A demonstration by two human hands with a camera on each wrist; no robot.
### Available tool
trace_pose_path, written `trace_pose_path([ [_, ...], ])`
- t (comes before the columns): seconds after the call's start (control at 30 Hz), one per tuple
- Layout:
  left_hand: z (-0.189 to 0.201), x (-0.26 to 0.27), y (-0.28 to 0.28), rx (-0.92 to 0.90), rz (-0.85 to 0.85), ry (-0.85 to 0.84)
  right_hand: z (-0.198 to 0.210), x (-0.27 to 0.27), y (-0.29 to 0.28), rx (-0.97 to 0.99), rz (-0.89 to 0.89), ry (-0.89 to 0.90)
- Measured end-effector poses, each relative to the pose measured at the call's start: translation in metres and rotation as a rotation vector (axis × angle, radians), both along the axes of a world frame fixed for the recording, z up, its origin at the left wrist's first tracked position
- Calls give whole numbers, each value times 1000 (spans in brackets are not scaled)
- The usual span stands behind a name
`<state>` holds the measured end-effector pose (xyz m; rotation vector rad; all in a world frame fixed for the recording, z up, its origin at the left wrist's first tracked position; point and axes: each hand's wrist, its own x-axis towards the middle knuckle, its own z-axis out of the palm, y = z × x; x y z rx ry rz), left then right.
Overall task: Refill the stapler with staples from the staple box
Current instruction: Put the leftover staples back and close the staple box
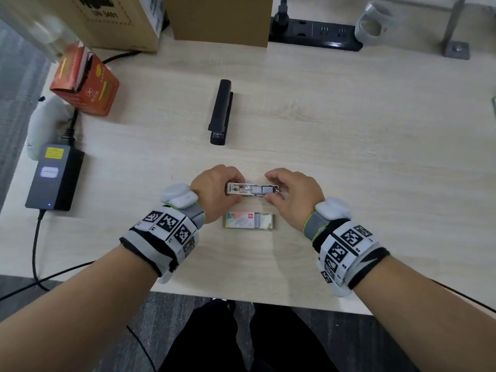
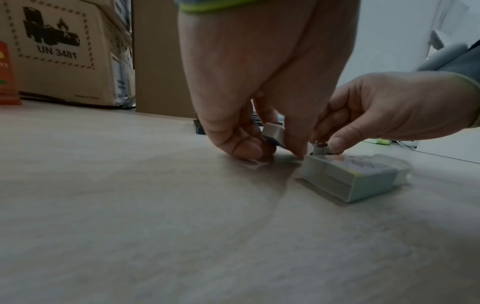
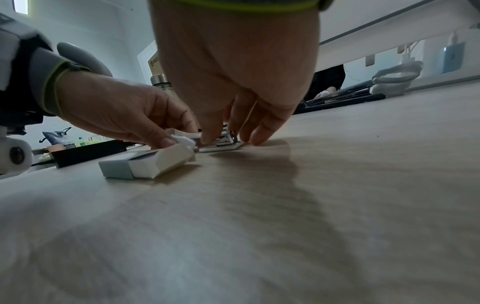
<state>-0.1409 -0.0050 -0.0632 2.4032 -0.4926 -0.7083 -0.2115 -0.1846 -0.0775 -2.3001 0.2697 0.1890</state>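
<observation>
Altogether 2 staplers lie on the pale wooden desk (image 1: 349, 157): 1 small white opened stapler (image 1: 252, 189), long axis left-right, pinched at its ends by left hand (image 1: 214, 191) and right hand (image 1: 295, 196); 1 long black stapler (image 1: 221, 111) pointing away. 1 pastel cardboard staple box (image 1: 249, 220) sits just nearer.

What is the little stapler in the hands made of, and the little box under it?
The small stapler looks like shiny metal inside, with a pale plastic-looking shell; it glints. The staple box looks like thin printed cardboard, with flat folded edges and matte sides.
</observation>
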Motion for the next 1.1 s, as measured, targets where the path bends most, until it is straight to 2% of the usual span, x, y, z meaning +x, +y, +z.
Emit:
trace_pose_path([
  [0.13, 0, 0, 0, -15, 4, 5, -4, -2, -4, 17, -10, -27],
  [0.33, 11, -3, -7, -175, 47, -35, -11, -3, -8, 5, -24, -18],
  [0.43, 10, -5, -19, -200, -51, -120, -13, -3, -9, 15, -35, -24],
  [0.6, 4, -8, -43, -18, -184, -161, -13, -4, -15, -48, 8, -30],
  [0.87, 15, -3, -64, 254, -333, -169, -15, -16, -42, -79, -71, 3],
  [1.1, 27, -2, -83, 439, -448, -245, -20, -11, -47, -12, -96, 26],
])
